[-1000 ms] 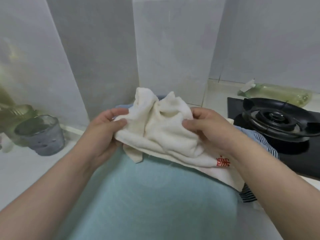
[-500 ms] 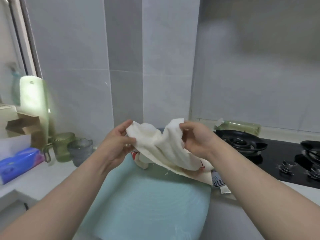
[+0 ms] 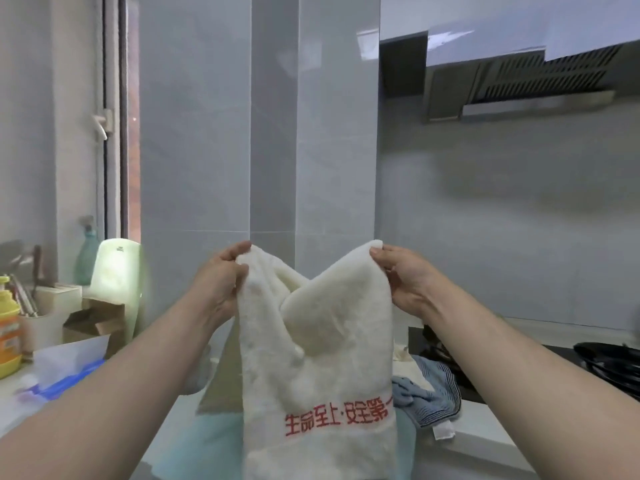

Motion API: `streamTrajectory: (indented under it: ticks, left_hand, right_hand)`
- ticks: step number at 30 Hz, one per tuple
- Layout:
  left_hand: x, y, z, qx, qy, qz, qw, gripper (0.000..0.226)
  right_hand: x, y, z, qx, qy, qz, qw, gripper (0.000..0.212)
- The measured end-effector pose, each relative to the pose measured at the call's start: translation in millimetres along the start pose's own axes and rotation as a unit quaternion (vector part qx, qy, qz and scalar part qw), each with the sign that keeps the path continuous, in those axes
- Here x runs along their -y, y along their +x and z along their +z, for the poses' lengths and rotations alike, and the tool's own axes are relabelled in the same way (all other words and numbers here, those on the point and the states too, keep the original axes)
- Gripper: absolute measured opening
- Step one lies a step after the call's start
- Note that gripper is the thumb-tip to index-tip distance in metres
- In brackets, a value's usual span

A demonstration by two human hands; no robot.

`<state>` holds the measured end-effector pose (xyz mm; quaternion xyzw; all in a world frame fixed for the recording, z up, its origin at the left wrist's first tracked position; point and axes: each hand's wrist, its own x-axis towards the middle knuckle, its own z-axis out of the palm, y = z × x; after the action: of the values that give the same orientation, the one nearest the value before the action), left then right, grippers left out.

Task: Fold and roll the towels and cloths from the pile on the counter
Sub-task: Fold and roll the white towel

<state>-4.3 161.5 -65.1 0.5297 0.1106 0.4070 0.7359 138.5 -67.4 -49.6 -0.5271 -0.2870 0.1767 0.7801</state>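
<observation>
While the fingers [image 3: 240, 249] of the left hand [image 3: 221, 282] pinch one top corner of the white towel [image 3: 322, 358], the right hand [image 3: 405, 282] pinches the other. Between them the top edge sags in a V. The towel hangs below, red lettering near its bottom. Under the right hand, blue cloths [image 3: 429, 393] lie on the bench [image 3: 474, 431].

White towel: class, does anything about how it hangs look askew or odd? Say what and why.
Yes. The white towel hangs unevenly: the left hand and right hand pinch its top corners, but the top edge sags into a deep V between them and one half overlaps the other, so it is not spread flat.
</observation>
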Motion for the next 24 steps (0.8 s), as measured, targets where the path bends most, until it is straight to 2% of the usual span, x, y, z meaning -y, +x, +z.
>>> streamTrajectory:
  ticks: [3, 5, 10, 13, 17, 21, 24]
  left_hand:
    - [-19, -6, -1, 0.007, -0.016, -0.001, 1.000, 0.052]
    - [-30, -10, 0, 0.000, -0.025, 0.011, 1.000, 0.051]
    - [-46, -25, -2, -0.003, -0.037, 0.024, 0.999, 0.047]
    - [-55, -25, -11, -0.007, -0.031, 0.033, 0.999, 0.040]
    - [-65, -19, -27, -0.011, 0.072, 0.045, 0.996, 0.036]
    - [-72, -14, -37, -0.045, 0.114, 0.035, 0.992, 0.035]
    - [-73, -11, -37, -0.053, 0.122, 0.040, 0.990, 0.038]
  right_hand:
    - [13, -5, 2, -0.044, 0.139, 0.041, 0.988, 0.036]
    - [18, -6, 3, -0.070, 0.174, 0.061, 0.980, 0.041]
    - [24, -22, 13, -0.065, 0.114, 0.082, 0.988, 0.025]
    - [32, -27, 12, -0.067, 0.079, 0.046, 0.994, 0.019]
    - [39, -26, -3, -0.092, -0.009, -0.026, 0.995, 0.013]
    - [45, -31, -24, -0.140, -0.105, -0.025, 0.984, 0.021]
    - [45, -35, -32, -0.161, -0.137, -0.022, 0.977, 0.018]
